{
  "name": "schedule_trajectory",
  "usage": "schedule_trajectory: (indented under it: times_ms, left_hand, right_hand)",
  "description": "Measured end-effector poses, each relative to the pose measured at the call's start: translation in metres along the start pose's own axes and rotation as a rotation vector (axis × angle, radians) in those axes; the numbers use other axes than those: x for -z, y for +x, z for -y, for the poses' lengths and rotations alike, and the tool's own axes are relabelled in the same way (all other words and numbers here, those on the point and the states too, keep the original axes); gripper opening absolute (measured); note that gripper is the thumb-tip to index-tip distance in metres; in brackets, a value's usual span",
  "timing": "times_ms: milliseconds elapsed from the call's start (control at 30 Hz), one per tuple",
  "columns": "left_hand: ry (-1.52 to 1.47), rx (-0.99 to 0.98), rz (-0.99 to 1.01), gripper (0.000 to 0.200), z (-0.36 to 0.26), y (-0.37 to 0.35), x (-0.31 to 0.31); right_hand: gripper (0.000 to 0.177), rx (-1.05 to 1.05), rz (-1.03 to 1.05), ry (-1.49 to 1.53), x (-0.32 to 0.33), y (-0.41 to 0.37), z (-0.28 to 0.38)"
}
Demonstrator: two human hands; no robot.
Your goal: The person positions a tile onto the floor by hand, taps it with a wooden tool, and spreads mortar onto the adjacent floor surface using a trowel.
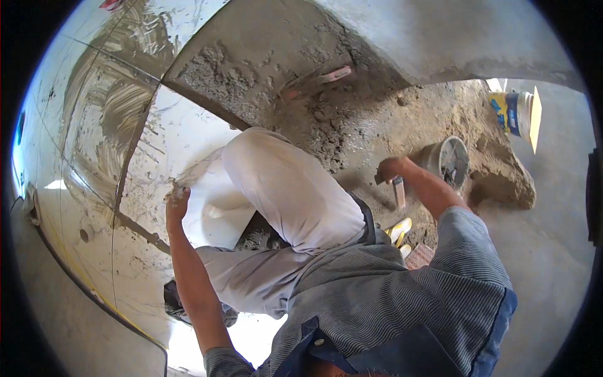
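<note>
My left hand (pixel 178 202) is low over the white marbled tile (pixel 188 135), its thumb apart from mortar-smeared fingers. On the other side of my bent knee, my right hand (pixel 392 169) is curled closed above the wet mortar (pixel 333 129); a small dark part shows at its fingers, too unclear to name. Just below that hand lies a tool with a reddish handle (pixel 400 193). A mortar-stained bucket (pixel 453 162) stands beside my right forearm.
Mortar-smeared tiles (pixel 116 100) extend at the left. A reddish-handled tool (pixel 336 74) lies in the upper mortar. A blue-and-yellow bucket (pixel 514 113) is at the right, beyond a sand heap (pixel 502 169). Yellow-and-white sandals (pixel 399 231) and a brick-like piece (pixel 419 256) lie near my hip.
</note>
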State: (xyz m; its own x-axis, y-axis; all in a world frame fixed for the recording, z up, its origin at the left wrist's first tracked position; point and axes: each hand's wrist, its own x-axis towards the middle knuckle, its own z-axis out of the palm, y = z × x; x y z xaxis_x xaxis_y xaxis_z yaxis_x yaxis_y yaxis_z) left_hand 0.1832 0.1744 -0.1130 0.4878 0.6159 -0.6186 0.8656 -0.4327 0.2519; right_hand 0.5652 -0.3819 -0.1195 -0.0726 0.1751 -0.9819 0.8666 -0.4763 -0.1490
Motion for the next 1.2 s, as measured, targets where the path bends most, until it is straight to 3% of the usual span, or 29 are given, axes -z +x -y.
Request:
schedule_trajectory:
  times_ms: [100, 167, 200, 267, 333, 400, 533, 733, 800, 833, 933, 1100, 1200]
  left_hand:
    - [-0.064, 0.028, 0.048, 0.078, 0.016, 0.010, -0.011]
    - [-0.039, 0.051, -0.009, 0.078, 0.008, 0.003, -0.010]
    - [-0.013, 0.065, -0.054, 0.078, 0.001, -0.002, -0.012]
    - [-0.045, 0.076, -0.059, 0.079, -0.007, -0.007, -0.007]
    - [-0.057, 0.011, -0.086, 0.079, -0.006, -0.008, -0.007]
    - [-0.062, 0.020, -0.110, 0.078, -0.005, -0.007, -0.010]
    - [-0.021, 0.068, -0.118, 0.075, -0.006, -0.007, -0.011]
    - [-0.060, 0.127, -0.073, 0.075, -0.010, -0.011, -0.009]
    - [-0.074, 0.115, -0.089, 0.075, -0.007, -0.010, -0.011]
    - [-0.079, 0.125, -0.089, 0.075, -0.008, -0.010, -0.009]
    - [-0.110, 0.152, -0.069, 0.076, -0.008, -0.008, -0.013]
    - [-0.040, 0.107, -0.101, 0.094, 0.001, -0.007, -0.021]
    - [-0.075, 0.098, -0.116, 0.100, 0.001, -0.011, -0.021]
  right_hand:
    - [0.023, 0.117, -0.166, -0.026, -0.029, 0.011, -0.009]
    - [0.037, -0.076, -0.164, 0.006, -0.020, 0.003, -0.008]
    - [0.037, -0.066, -0.173, -0.010, -0.001, -0.002, -0.006]
    - [0.047, -0.196, -0.578, 0.164, 0.052, -0.018, 0.011]
    - [0.047, -0.221, -1.042, 0.076, 0.107, -0.001, 0.009]
    - [0.050, 0.020, -1.468, 0.131, 0.184, -0.020, 0.030]
    - [0.056, -0.068, -1.419, -0.053, 0.239, 0.008, 0.011]
    - [0.035, -0.136, -1.031, -0.115, 0.255, -0.014, 0.018]
    - [0.030, 0.105, -1.074, -0.155, 0.243, -0.021, 0.011]
    - [0.030, 0.114, -1.070, -0.161, 0.241, -0.032, 0.017]
    - [0.033, 0.059, -1.041, 0.052, 0.216, -0.062, 0.024]
    - [0.036, -0.125, -1.233, 0.505, 0.169, -0.055, 0.017]
    - [0.043, -0.045, -1.247, 0.544, 0.198, -0.079, 0.085]
